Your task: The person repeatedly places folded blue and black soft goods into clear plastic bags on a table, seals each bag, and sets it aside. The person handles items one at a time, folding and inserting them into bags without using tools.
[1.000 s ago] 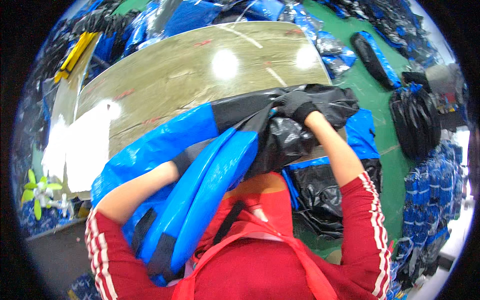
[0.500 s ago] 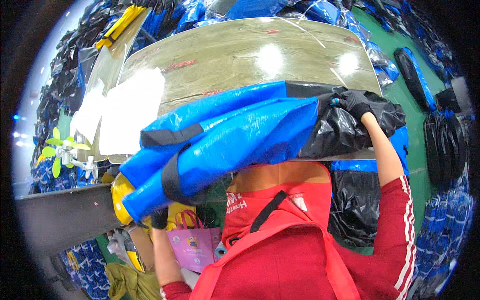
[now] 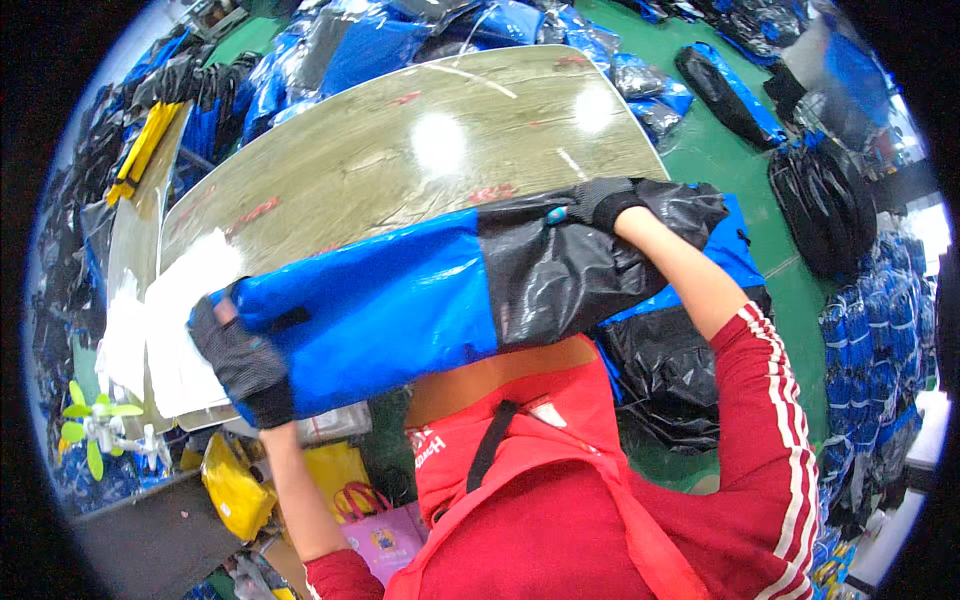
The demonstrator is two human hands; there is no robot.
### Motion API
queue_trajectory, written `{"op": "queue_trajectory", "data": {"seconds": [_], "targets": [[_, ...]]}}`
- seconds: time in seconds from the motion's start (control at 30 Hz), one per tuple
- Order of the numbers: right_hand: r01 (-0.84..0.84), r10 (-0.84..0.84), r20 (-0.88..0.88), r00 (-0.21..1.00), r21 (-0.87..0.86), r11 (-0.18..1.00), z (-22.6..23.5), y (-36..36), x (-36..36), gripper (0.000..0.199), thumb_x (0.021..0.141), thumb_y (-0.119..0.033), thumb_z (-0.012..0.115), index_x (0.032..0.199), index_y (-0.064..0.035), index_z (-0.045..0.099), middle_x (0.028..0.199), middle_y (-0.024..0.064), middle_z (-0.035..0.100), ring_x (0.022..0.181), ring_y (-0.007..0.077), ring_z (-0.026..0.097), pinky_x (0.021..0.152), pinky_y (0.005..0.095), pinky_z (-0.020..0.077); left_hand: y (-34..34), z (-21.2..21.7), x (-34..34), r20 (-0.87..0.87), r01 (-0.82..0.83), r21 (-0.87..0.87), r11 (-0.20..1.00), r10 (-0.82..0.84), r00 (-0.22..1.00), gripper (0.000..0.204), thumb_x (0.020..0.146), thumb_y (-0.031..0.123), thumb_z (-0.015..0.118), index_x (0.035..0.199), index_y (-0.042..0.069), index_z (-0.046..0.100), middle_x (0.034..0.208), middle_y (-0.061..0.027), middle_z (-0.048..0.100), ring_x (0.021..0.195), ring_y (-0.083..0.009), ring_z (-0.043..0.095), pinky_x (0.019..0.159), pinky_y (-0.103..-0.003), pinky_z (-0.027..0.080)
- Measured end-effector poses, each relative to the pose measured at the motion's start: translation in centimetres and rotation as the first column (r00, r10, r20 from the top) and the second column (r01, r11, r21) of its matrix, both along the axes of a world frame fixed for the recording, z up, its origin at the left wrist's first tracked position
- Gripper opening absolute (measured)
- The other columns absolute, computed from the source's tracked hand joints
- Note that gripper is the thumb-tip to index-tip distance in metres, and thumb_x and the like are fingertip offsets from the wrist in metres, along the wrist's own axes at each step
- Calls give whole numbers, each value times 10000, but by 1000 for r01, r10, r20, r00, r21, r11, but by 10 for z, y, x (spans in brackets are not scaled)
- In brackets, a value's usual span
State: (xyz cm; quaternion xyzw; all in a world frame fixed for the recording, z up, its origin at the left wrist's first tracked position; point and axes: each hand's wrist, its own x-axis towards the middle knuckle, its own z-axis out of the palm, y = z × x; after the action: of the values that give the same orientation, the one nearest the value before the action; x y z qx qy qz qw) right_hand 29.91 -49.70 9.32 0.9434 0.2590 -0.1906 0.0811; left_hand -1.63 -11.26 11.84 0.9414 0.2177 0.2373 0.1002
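Observation:
A long blue and black bag, like a dry bag of shiny coated fabric, lies across the near side of the table, its blue part left and its black part right. My left hand, in a dark knit glove with a bare thumb, is closed on the blue end; its grip is slightly blurred. On the black part's upper edge, my right hand in a matching glove grips the fabric, a teal fingertip showing. A small black strap patch shows near the blue end.
Beyond the bag stretches the wood-patterned tabletop, white sheets at its left. Packed blue bags are heaped behind it. A green-bladed fan stands lower left, near a yellow bag and pink tote. Another blue-black bag hangs at right.
My left hand has come up from below the table edge to the bag's blue end. The blue part, folded with straps showing before, now lies straighter and flatter. The view has shifted.

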Motion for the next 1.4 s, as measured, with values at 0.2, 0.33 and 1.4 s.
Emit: {"op": "queue_trajectory", "data": {"seconds": [0.2,0.33,1.4], "targets": [[-86,24,237,971,257,962,62,-20,-33,546,814,-545,531,1156,-129,624,974,152,682,971,328,644,866,432,488,-132,-41,126,-320,585,28,811,-547,774,746,775,554,578,1367,121,438,1456,-246,311,1381,-405,220,1117,-592,41],[-420,346,330,878,187,888,57,-64,-57,568,854,-564,495,1301,-216,542,1407,128,420,1314,332,367,1047,569,257,-132,-53,136,-408,577,26,816,-518,752,849,753,562,592,1397,53,376,1477,-278,240,1397,-420,163,1123,-574,36],[-413,388,204,899,692,593,25,27,-166,913,595,-509,675,1375,-105,425,1476,235,265,1384,485,143,1073,672,19,-185,29,51,-53,576,-784,234,-948,313,306,908,291,569,1147,115,646,1049,-129,672,913,-281,667,794,-326,529]]}}
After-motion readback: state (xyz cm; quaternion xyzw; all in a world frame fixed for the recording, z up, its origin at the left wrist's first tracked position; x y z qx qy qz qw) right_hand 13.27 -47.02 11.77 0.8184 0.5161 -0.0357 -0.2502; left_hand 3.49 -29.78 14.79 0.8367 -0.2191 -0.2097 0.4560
